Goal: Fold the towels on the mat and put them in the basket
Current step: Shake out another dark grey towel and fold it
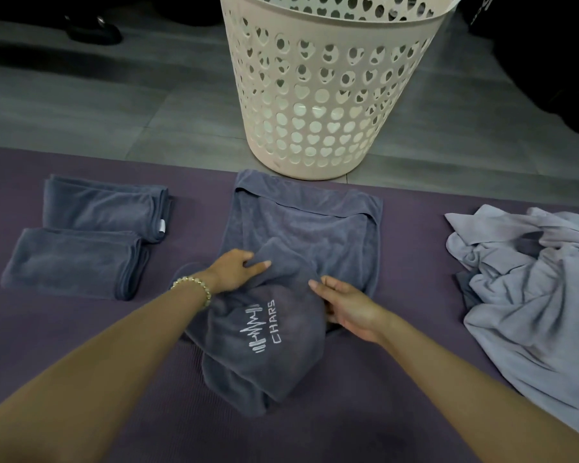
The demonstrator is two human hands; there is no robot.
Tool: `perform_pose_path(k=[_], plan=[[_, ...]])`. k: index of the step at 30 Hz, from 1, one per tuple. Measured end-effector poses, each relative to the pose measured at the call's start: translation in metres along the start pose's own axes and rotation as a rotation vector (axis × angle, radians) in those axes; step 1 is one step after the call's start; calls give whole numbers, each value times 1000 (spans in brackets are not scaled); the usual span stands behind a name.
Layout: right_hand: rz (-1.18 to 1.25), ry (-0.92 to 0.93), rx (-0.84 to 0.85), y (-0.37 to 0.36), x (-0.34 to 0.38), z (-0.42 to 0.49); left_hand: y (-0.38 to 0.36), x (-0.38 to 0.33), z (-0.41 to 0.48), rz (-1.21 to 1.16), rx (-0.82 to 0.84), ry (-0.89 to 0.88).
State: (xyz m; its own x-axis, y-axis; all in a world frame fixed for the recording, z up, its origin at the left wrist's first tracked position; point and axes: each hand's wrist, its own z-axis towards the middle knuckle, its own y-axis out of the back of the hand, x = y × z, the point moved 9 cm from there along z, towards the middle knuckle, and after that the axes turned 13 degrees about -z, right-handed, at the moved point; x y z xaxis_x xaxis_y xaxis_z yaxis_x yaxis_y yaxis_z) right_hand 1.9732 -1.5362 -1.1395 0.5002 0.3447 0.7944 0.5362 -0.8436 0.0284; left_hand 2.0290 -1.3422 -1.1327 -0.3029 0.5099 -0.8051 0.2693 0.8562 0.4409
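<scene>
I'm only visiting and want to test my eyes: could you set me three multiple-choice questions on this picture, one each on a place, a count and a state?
1. Where does the basket stand? A on a table; B at the mat's far edge; C on a chair.
2. How many folded towels lie at the left? A one; B two; C four.
3. How does the pale grey pile at the right lie? A crumpled; B stacked flat; C rolled.
Answers: B, its base meets that edge; B, two dark ones lie together; A, it is all creases.
</scene>
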Motion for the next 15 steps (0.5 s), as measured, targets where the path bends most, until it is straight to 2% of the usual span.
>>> perform_pose_path(k=[3, 5, 8, 12, 14, 15], plan=[[-67, -13, 34, 3, 4, -10, 18, -14, -9, -509, -58, 8], [-133, -63, 147, -7, 0, -23, 30, -23, -15, -731, -64, 46], [-313, -122, 325, -19, -7, -42, 49, -39, -19, -810, -70, 48], [-580, -218, 468, -8, -15, -67, 93, -36, -25, -988, -226, 26], [-504, -232, 493, 4, -10, -78, 113, -28, -27, -973, -276, 23], [-410, -220, 450, 12, -3, -80, 119, -20, -27, -921, -307, 49]])
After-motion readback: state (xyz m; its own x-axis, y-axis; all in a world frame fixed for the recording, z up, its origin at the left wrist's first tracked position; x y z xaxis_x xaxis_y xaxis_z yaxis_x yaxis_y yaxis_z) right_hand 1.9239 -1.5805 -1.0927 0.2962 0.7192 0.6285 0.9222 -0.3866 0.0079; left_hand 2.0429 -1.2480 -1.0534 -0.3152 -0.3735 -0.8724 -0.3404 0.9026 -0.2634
